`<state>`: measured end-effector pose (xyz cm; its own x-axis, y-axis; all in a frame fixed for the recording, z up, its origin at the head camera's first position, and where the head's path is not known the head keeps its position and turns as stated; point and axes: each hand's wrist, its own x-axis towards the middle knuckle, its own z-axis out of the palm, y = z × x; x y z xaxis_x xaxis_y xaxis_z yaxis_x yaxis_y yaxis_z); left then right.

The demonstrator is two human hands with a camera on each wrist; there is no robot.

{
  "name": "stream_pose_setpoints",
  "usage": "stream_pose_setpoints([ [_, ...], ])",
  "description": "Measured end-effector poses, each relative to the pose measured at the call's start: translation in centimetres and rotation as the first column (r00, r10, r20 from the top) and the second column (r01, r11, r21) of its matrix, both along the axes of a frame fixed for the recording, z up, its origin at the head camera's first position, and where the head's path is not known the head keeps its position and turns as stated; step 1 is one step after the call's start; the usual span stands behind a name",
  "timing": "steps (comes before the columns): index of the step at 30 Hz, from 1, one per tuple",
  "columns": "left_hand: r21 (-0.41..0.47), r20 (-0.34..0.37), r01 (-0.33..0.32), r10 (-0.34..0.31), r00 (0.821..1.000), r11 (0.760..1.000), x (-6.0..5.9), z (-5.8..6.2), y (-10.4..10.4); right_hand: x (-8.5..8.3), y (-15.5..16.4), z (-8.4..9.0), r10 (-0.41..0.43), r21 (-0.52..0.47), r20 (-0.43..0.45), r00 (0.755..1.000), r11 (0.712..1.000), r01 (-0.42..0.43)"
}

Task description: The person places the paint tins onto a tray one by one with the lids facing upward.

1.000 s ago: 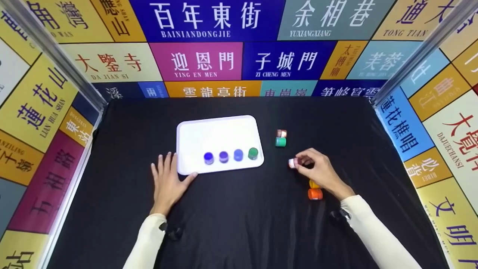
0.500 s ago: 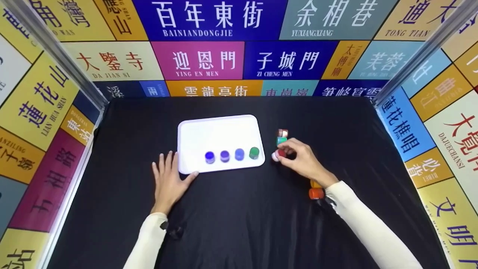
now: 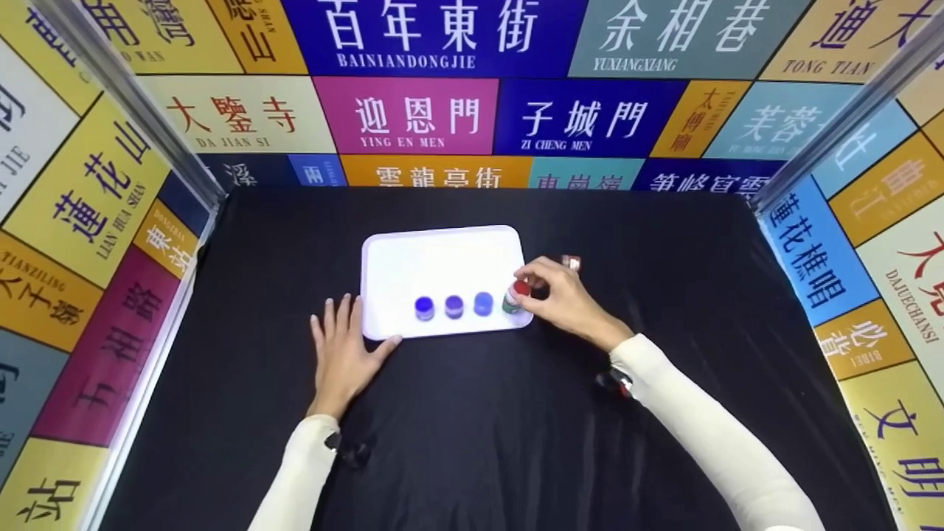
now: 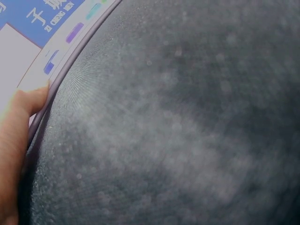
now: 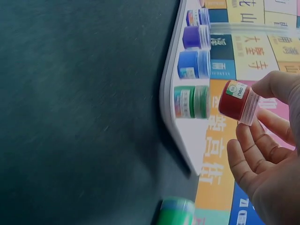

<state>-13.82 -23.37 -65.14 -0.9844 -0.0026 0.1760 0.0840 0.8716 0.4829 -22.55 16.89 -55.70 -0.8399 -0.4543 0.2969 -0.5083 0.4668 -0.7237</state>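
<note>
My right hand (image 3: 560, 293) pinches a small red paint jar (image 5: 233, 101) between thumb and fingers. It is slightly tilted, its clear ridged lid uppermost. In the right wrist view it hangs just over the green paint jar (image 5: 190, 101), which stands at the front right of the white tray (image 3: 442, 258). In line with that one stand a light blue jar (image 3: 483, 303), a purple jar (image 3: 453, 307) and a dark blue jar (image 3: 424, 308). My left hand (image 3: 346, 365) lies spread at the tray's front left corner, straight fingers along its side, thumb (image 4: 35, 99) touching the front rim.
Right of the tray, a red-brown jar (image 3: 571, 262) lies partly behind my right hand. Another green jar (image 5: 176, 212) shows on the black cloth (image 3: 472, 428) in the right wrist view. Sign-covered walls (image 3: 405, 114) enclose the back and sides.
My right hand has carried the red jar left, from the cloth to over the tray's right end. The orange and yellow jars are now mostly behind the right forearm. The left hand stays at the tray.
</note>
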Motion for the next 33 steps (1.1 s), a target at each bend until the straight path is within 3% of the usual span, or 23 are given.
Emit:
stream_pose_setpoints([
  [13, -0.005, 0.0, 0.017, -0.017, 1.0, 1.0, -0.5, 0.1, 0.3, -2.6, -5.8, 0.5, 0.062, 0.017, -0.012, 0.998, 0.998, -0.061],
  [18, -0.012, 0.006, 0.015, -0.015, 1.0, 1.0, -0.4, 0.1, 0.2, -3.3, -8.2, 0.5, 0.075, 0.043, 0.031, 0.997, 0.996, -0.076],
  [33, -0.01, 0.03, -0.004, 0.005, 1.0, 1.0, -0.1, 0.1, 0.1, -4.5, -13.6, -1.4, 0.172, 0.176, 0.003, 0.985, 0.97, -0.17],
])
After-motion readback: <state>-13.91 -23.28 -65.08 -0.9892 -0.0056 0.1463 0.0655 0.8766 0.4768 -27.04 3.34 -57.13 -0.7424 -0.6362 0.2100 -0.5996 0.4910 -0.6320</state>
